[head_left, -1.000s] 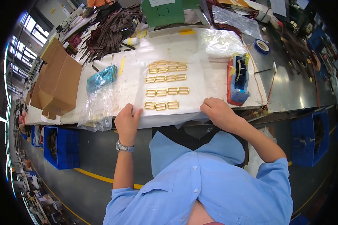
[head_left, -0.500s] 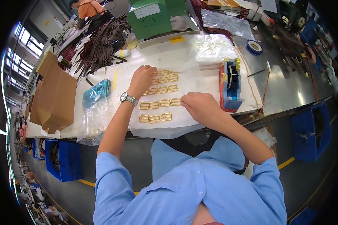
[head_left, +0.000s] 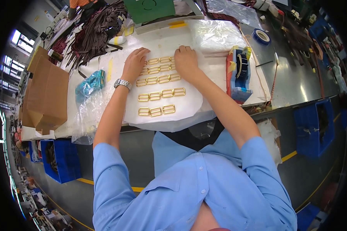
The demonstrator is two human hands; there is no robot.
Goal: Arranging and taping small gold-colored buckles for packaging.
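Note:
Gold slide buckles (head_left: 154, 96) lie in several rows on a white sheet (head_left: 189, 109) at the table's front. The nearest row is shorter and a little crooked. My left hand (head_left: 135, 63), with a metal watch (head_left: 122, 84) on the wrist, rests by the left ends of the far rows. Its fingers reach forward, loosely bent, beside the buckles. Across from it, my right hand (head_left: 187, 62) is at the right ends of those rows. Its fingers bend down and partly cover the end buckles; the fingertips are hidden.
A blue tape dispenser (head_left: 240, 75) and clear plastic packs (head_left: 216, 36) are to the right. On the left stand an open cardboard box (head_left: 48, 94) and a teal packet (head_left: 90, 84). Dark straps (head_left: 94, 34) are heaped behind, near a green machine (head_left: 149, 9).
Both hands have moved to the far rows; my right hand left the right end of the second-nearest row. The far rows look more evenly lined up. My view has shifted slightly.

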